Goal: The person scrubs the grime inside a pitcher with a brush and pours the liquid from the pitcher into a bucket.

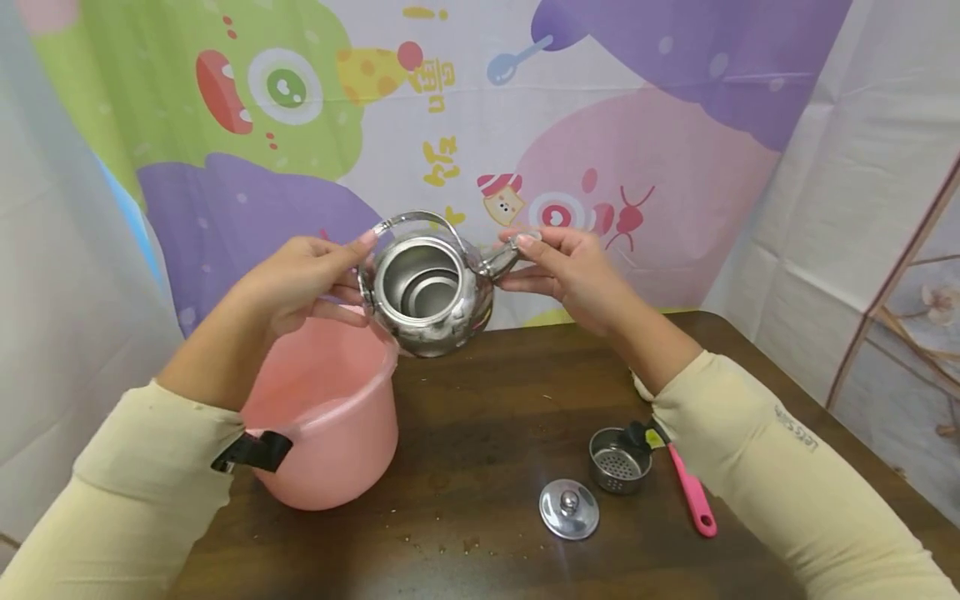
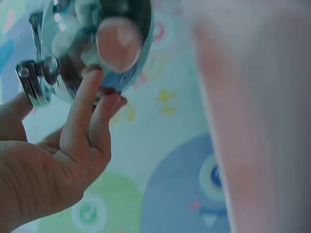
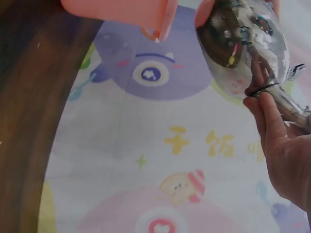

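Observation:
A shiny metal teapot [image 1: 442, 335] is held up above the table, lidless, its round mouth tilted toward me so the inside shows. My left hand [image 1: 315, 279] grips its left side near the handle's hinge, thumb on top. In the left wrist view, fingers of that hand [image 2: 80, 121] rest under the pot's body. My right hand [image 1: 577, 275] pinches the spout [image 1: 502, 258] between thumb and fingers. The right wrist view has the right hand [image 3: 286, 155] under the spout's base. The hoop handle [image 1: 420, 217] stands up behind the mouth.
A pink bucket [image 1: 352, 450] stands left, below my left hand. On the table [image 1: 465, 425] lie a small metal lid [image 1: 569, 510], a perforated metal strainer cup [image 1: 619, 468] and a pink-handled tool [image 1: 693, 496], partly covered by my right sleeve. A patterned cloth [image 1: 637, 150] hangs behind.

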The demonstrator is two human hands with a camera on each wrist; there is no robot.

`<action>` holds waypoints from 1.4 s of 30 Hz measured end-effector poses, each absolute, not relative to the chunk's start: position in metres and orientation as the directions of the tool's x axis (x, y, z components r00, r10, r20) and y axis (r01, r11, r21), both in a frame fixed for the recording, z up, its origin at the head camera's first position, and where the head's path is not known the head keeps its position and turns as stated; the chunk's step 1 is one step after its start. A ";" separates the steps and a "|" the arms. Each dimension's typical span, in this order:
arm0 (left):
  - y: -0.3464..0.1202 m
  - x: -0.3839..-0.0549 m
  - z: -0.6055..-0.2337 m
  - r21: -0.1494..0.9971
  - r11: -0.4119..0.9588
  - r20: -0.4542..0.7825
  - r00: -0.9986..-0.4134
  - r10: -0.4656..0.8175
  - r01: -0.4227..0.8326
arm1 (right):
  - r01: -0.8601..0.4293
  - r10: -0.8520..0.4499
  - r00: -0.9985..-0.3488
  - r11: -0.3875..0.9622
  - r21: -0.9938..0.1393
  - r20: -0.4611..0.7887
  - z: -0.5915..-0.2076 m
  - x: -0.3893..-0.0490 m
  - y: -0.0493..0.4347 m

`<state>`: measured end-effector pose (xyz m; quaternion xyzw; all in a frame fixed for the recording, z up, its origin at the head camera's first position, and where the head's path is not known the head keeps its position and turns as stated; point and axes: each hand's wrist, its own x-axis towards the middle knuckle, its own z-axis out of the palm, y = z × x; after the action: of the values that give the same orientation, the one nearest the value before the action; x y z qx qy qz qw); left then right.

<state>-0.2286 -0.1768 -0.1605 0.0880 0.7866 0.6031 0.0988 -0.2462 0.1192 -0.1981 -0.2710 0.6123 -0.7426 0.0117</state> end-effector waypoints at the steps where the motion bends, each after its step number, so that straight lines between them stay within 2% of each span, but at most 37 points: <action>1: -0.169 -0.228 -0.164 0.967 0.254 -0.055 -0.966 0.252 0.011 | -0.301 -0.334 -0.865 -0.250 -0.920 0.374 -0.200 -0.247 0.126; 11: -0.107 -0.229 -0.207 0.980 0.173 -0.128 -0.974 0.189 -0.096 | -0.156 -0.233 -0.948 -0.246 -0.957 0.215 -0.226 -0.249 0.170; 21: -0.084 -0.232 -0.254 0.988 0.072 -0.146 -0.973 0.178 -0.135 | -0.037 -0.200 -0.976 -0.251 -0.967 0.090 -0.271 -0.253 0.184; 26: -0.080 -0.239 -0.285 0.985 0.081 -0.163 -0.976 0.144 -0.153 | 0.046 -0.168 -0.986 -0.233 -0.971 -0.006 -0.297 -0.256 0.182; 34: -0.076 -0.249 -0.328 0.978 0.120 -0.180 -0.981 0.076 -0.170 | 0.193 -0.147 -0.974 -0.119 -0.974 -0.175 -0.327 -0.262 0.179; 42: -0.072 -0.253 -0.347 0.973 0.183 -0.160 -0.984 0.076 -0.144 | 0.234 -0.131 -0.966 -0.089 -0.968 -0.222 -0.345 -0.265 0.179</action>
<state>-0.2534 -0.0719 -0.3465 -0.0222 0.7642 0.6389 0.0860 -0.2648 0.1785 -0.3451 0.0387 0.6633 -0.7370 0.1240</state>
